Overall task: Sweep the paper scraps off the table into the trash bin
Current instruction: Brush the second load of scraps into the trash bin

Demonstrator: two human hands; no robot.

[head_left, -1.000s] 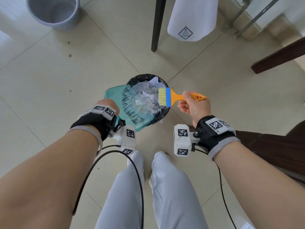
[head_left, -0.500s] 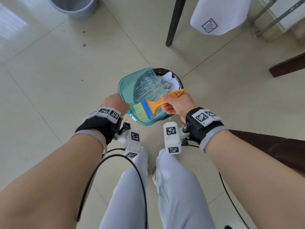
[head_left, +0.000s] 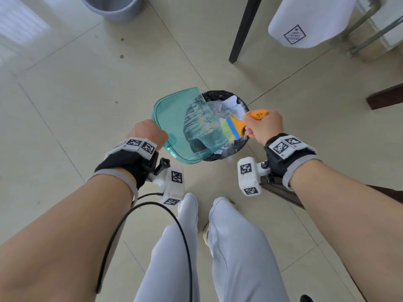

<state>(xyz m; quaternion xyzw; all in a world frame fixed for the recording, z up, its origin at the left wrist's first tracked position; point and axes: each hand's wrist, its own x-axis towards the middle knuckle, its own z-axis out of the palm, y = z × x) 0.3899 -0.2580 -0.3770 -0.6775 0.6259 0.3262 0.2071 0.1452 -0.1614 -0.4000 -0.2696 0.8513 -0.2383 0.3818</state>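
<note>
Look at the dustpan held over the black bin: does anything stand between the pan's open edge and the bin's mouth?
Nothing visible does. The teal dustpan, held by the left hand, tilts straight over the black bin. The brush in the right hand lies at the pan's edge, beside the drop path. Paper scraps already fill the bin.

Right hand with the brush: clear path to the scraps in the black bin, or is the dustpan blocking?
Probably yes. The right hand holds the brush at the uncovered right side of the black bin; the dustpan covers only its left side, leaving the paper scraps exposed.

A grey bucket [head_left: 113,7], a dark desk leg [head_left: 244,29] and a hanging white cloth [head_left: 305,20] occupy the tiled floor [head_left: 65,94] area.
</note>
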